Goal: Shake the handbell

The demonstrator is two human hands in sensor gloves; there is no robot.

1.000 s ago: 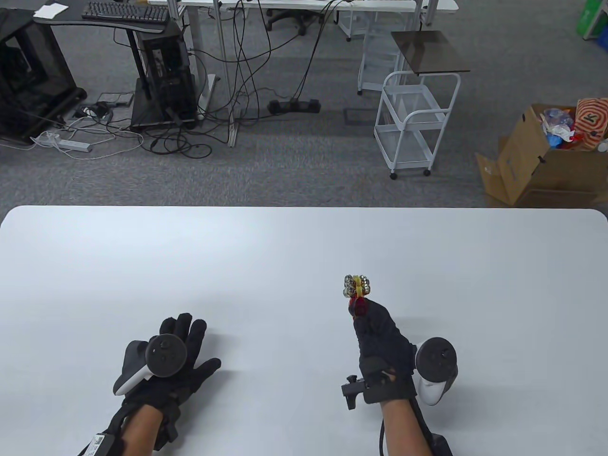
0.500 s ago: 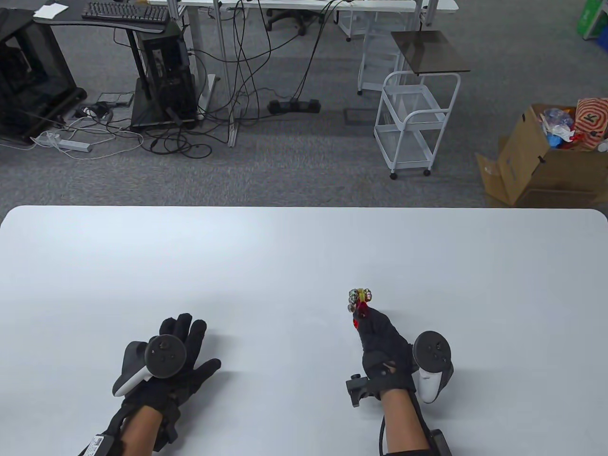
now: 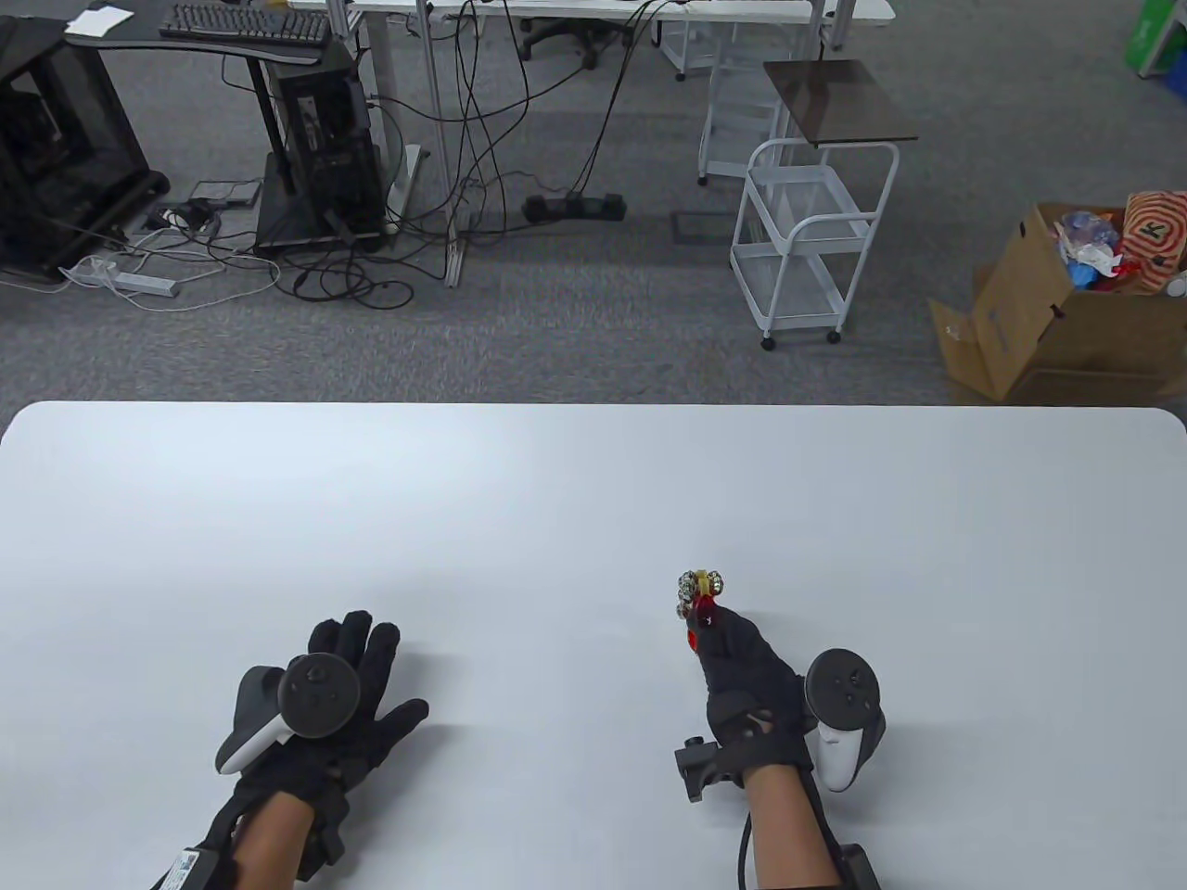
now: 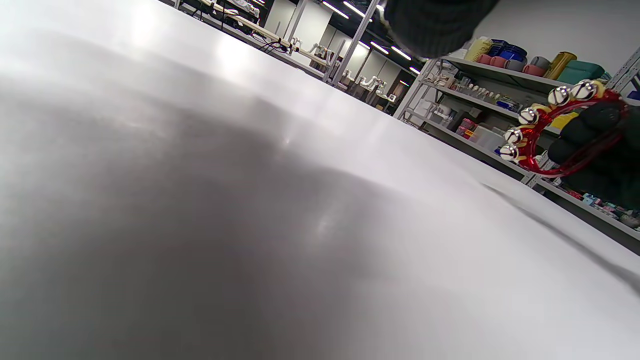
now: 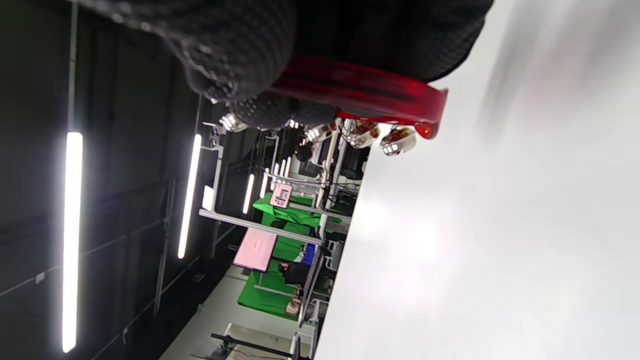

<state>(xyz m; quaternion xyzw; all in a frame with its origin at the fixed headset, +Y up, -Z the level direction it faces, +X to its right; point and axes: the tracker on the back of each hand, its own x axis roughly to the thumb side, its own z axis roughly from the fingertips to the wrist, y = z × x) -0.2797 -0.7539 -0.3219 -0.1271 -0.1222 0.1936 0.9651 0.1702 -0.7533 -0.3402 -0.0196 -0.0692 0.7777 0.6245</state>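
We grip the handbell (image 3: 697,598) in our right hand (image 3: 746,681) above the worktop (image 3: 593,501); left hand (image 3: 320,714) rests flat, fingers spread. Looks light, rigid plastic; hold the red handle, leaving the bells free.

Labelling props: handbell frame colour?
Red handbell frame, silver jingle bells; clearest in left wrist view.

White table (image 3: 593,482); left hand (image 3: 348,686) flat on it.

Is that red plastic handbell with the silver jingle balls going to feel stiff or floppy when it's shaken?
The red plastic handbell probably feels stiff: its frame keeps a firm curve in the right hand. Likely light, held clear of the white table.
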